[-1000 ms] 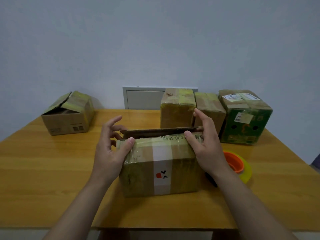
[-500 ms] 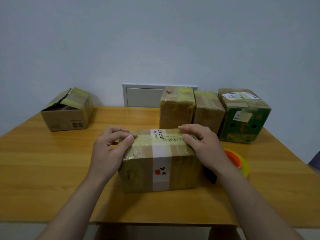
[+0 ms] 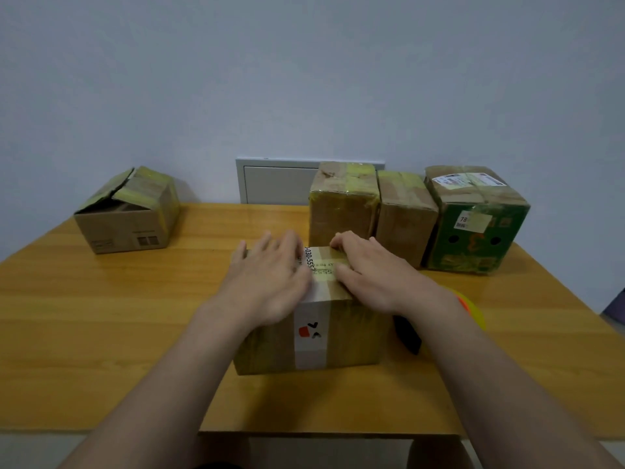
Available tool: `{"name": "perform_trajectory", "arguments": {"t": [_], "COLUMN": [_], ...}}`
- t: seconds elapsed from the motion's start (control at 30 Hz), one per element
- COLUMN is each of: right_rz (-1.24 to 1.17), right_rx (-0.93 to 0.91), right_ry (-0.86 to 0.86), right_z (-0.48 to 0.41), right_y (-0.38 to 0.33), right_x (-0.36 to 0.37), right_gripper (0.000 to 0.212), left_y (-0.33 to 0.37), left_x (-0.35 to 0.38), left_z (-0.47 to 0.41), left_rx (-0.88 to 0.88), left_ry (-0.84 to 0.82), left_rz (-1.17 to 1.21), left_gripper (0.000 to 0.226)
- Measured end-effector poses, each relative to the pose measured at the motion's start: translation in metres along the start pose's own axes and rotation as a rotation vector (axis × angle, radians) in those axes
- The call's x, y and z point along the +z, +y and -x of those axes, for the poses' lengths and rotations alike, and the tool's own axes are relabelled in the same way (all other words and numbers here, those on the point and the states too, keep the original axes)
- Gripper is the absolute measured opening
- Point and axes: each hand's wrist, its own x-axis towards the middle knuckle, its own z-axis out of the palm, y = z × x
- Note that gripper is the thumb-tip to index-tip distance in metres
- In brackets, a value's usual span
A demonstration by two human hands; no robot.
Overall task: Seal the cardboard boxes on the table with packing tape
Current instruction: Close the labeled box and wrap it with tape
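While the left hand [image 3: 267, 282] and right hand [image 3: 378, 275] press flat on the box [image 3: 351, 333], its label [image 3: 309, 258] reads "030-555".

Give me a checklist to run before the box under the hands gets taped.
1. Flaps of the front box down: ok, the top lies flat under both hands.
2. Top held: ok, the left hand and the right hand press on it.
3. Tape near: ok, the tape roll lies on the table right of the box, half hidden by the right forearm.
4. A hand free for the tape: not ok.
5. Loose end of the tape ready: cannot tell.
6. Flaps of the far left box shut: not ok, they stand open.
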Motion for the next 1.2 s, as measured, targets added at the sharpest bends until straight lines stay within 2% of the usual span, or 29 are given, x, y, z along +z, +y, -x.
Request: {"name": "perform_trajectory", "arguments": {"t": [0.07,0.2,0.23,0.3,0.33,0.37,0.4,0.43,0.47,0.5,0.6,0.63,0.73,0.93,1.0,1.07,1.2], "right_rz": [0.054,0.045,-0.043,-0.431,-0.614,-0.700,-0.657,-0.531,-0.360,-0.194,0.125,0.171,0.216,0.207,0.075,-0.181,-0.568], "right_rx": [-0.010,-0.055,-0.089,-0.072,-0.010,0.066,0.161,0.274,0.383,0.466,0.601,0.615,0.645,0.582,0.549,0.500,0.299], "right_ry": [-0.073,-0.164,-0.158,-0.089,-0.004,0.118,0.259,0.399,0.467,0.437,0.082,0.032,-0.011,0.036,0.106,0.180,0.341], "right_z": [-0.002,-0.005,-0.004,0.001,0.004,0.006,0.009,0.011,0.013,0.016,0.025,0.028,0.033,0.042,0.047,0.051,0.058], "right_y": [0.004,0.006,0.007,0.012,0.017,0.024,0.031,0.043,0.054,0.065,0.080,0.081,0.085,0.088,0.091,0.092,0.074], "right_x": [0.002,-0.002,-0.003,-0.006,-0.005,-0.004,-0.002,0.000,0.001,0.002,0.014,0.020,0.034,0.034,0.023,0.005,-0.047], "right_gripper": [0.061,0.058,0.055,0.056,0.057,0.053,0.045,0.032,0.018,0.018,0.053,0.058,0.060,0.041,0.041,0.040,0.037], "left_y": [0.002,-0.004,-0.005,-0.006,-0.005,-0.005,-0.004,-0.004,-0.004,-0.004,-0.003,-0.002,-0.002,0.000,0.004,0.008,0.018], "left_x": [0.007,0.009,0.009,0.009,0.009,0.009,0.009,0.009,0.009,0.008,0.008,0.008,0.007,0.008,0.007,0.006,0.003], "left_z": [-0.003,-0.004,-0.003,-0.004,-0.003,-0.002,-0.001,-0.001,-0.001,-0.001,-0.001,-0.001,0.000,0.002,0.004,0.007,0.013], "left_rx": [0.037,0.083,0.100,0.123,0.129,0.133,0.135,0.135,0.138,0.140,0.139,0.135,0.130,0.131,0.130,0.132,0.148], "left_ry": [-0.096,-0.154,-0.157,-0.150,-0.153,-0.157,-0.159,-0.157,-0.155,-0.152,-0.155,-0.159,-0.150,-0.110,-0.080,-0.062,-0.073], "left_rz": [-0.063,-0.121,-0.135,-0.180,-0.195,-0.202,-0.201,-0.198,-0.198,-0.200,-0.211,-0.212,-0.209,-0.177,-0.121,-0.082,0.017], "left_gripper": [0.086,0.109,0.111,0.111,0.110,0.108,0.107,0.106,0.105,0.104,0.103,0.103,0.106,0.116,0.116,0.113,0.102]}}
